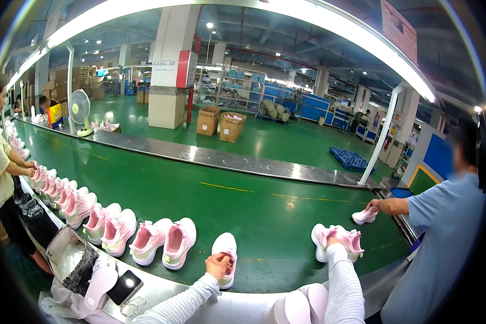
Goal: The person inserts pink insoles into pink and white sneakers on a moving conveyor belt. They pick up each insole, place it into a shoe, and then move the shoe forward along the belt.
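My left hand (219, 267) is closed at the opening of a pink and white sneaker (224, 244), which stands toe-away on the green belt (264, 216) in front of me. The fingers curl into the collar; what they pinch inside is hidden. Farther right, my right hand (337, 235) reaches over a pair of pink sneakers (354, 244). It is smeared by motion, so its fingers do not show clearly. Between my forearms, at the near edge, lie stacked pale pink insoles (292, 309).
A row of pink sneakers (179, 243) runs along the belt to my left. On the near ledge are a phone (125, 287), a pale insole (100, 285) and a patterned bag (82, 272). A co-worker (443, 216) at right touches another sneaker (365, 216); another person (2, 156) handles shoes at far left.
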### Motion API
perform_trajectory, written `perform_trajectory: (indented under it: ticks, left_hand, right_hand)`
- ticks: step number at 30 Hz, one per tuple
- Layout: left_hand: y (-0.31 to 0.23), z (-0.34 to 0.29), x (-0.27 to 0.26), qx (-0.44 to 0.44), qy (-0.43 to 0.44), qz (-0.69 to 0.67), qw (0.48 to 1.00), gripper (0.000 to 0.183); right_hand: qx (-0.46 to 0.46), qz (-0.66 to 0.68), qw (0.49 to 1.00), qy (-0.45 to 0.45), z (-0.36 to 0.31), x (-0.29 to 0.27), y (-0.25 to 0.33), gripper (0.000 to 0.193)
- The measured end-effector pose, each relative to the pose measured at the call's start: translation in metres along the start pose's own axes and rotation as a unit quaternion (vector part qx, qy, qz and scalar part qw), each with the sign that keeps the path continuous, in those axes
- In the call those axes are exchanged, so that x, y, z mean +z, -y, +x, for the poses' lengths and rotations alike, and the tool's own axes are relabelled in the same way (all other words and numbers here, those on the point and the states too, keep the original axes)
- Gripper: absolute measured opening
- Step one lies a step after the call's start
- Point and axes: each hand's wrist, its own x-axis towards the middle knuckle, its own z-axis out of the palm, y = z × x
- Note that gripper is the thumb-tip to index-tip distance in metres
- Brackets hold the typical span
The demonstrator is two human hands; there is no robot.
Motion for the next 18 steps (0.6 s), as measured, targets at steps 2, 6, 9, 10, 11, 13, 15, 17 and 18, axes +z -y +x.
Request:
perform_trajectory:
  ticks: [2, 6, 9, 10, 11, 13, 15, 17, 18]
  left_hand:
    - [0.002, -0.001, 0.001, 0.050, 0.008, 0.059, 0.997, 0.017]
    - [0.002, -0.003, 0.003, 0.056, 0.000, 0.045, 0.997, 0.018]
    - [-0.008, -0.006, -0.014, 0.108, 0.058, 0.053, 0.991, 0.024]
    - [-0.012, -0.009, -0.023, 0.103, 0.029, -0.003, 0.994, 0.023]
    - [-0.021, -0.010, -0.042, 0.216, 0.043, 0.005, 0.976, 0.021]
    - [-0.041, -0.019, -0.098, 0.260, 0.058, -0.045, 0.963, 0.015]
    - [-0.061, -0.029, -0.162, 0.280, -0.039, -0.025, 0.959, 0.018]
    - [-0.086, -0.049, -0.248, 0.292, -0.080, -0.041, 0.952, 0.017]
    - [-0.099, -0.058, -0.287, 0.290, -0.195, -0.003, 0.937, 0.021]
  right_hand:
    - [-0.118, 0.027, 0.992, 0.023, -0.022, -0.024, 0.039, 0.048]
    - [-0.272, 0.105, 0.949, 0.120, -0.101, -0.066, 0.179, 0.042]
    - [-0.378, 0.187, 0.900, 0.113, -0.170, -0.097, 0.241, 0.030]
    - [-0.318, 0.122, 0.928, 0.152, -0.188, -0.108, 0.256, 0.028]
    - [-0.345, 0.161, 0.916, 0.127, -0.205, -0.121, 0.254, 0.031]
    - [-0.358, 0.169, 0.913, 0.095, -0.232, -0.147, 0.236, 0.039]
    - [-0.339, 0.201, 0.918, 0.033, -0.250, -0.170, 0.199, 0.035]
    - [-0.265, 0.283, 0.921, 0.030, -0.262, -0.187, 0.141, 0.041]
    - [-0.218, 0.284, 0.933, 0.026, -0.270, -0.192, 0.112, 0.042]
